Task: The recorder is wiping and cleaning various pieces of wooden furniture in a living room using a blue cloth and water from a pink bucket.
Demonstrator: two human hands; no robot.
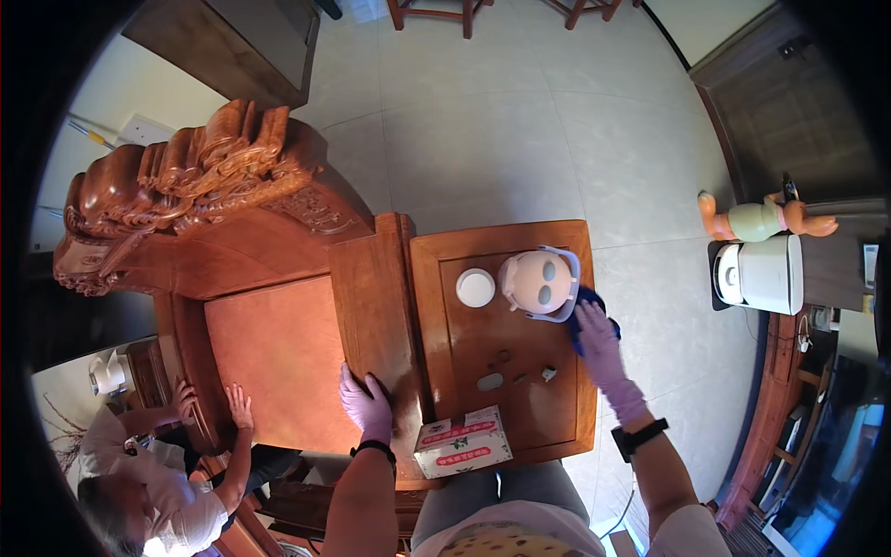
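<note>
Both of my hands wear thin pink gloves. My right hand (pixel 600 339) lies with its fingers over a dark blue cloth (pixel 578 320) at the right edge of a wooden side table (pixel 515 240). Just left of the cloth stands a pink kettle-like appliance (pixel 539 282) with a pale handle, and beside it is a round white lid or dish (pixel 475 287). My left hand (pixel 367 407) rests on the broad wooden armrest (pixel 376 306) of a carved chair, thumb apart from the fingers, holding nothing. Small items, one a pale oval piece (pixel 490 381), lie on the table.
A printed cardboard box (pixel 463 445) sits at the table's near left corner. Another person (pixel 160 466) at lower left has a hand on the chair's orange-brown seat (pixel 278 362). A robot vacuum dock (pixel 766 275) and a figurine (pixel 755 221) stand on the right; wooden stools (pixel 442 12) are far ahead.
</note>
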